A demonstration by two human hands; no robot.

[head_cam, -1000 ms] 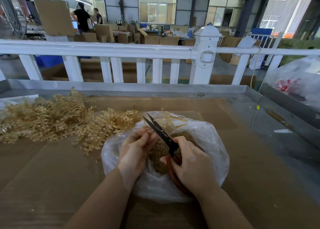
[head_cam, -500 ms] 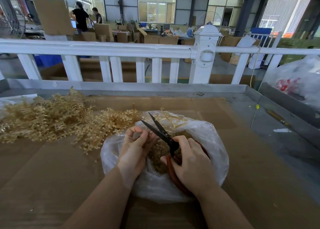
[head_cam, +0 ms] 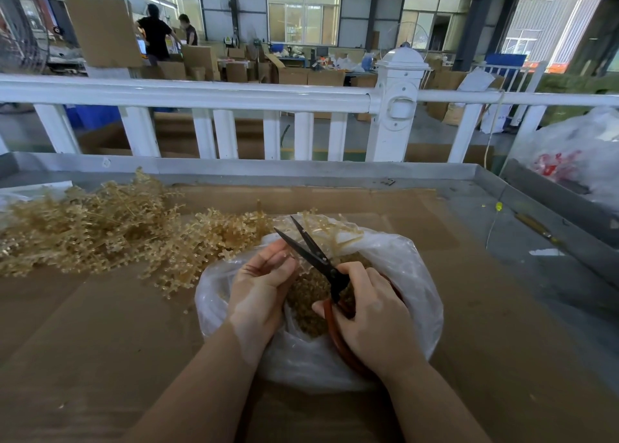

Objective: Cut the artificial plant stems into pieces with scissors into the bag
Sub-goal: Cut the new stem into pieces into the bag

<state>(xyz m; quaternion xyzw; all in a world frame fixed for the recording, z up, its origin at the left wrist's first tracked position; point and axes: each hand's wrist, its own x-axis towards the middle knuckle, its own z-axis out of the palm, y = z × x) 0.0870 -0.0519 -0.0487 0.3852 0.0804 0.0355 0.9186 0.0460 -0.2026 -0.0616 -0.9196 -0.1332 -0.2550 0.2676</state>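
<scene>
The table was a grey metal tray with a raised rim. Most of its floor was covered by flat brown cardboard. On the cardboard, a heap of golden plant stems was spread at the left, and a clear bag was set near the middle, just beside the heap. Small loose bits were scattered on the cardboard.

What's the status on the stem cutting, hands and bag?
Right hand grips scissors, blades open. Left hand pinches a stem over the bag. Uncut stem pile waits left; nothing blocking.
</scene>
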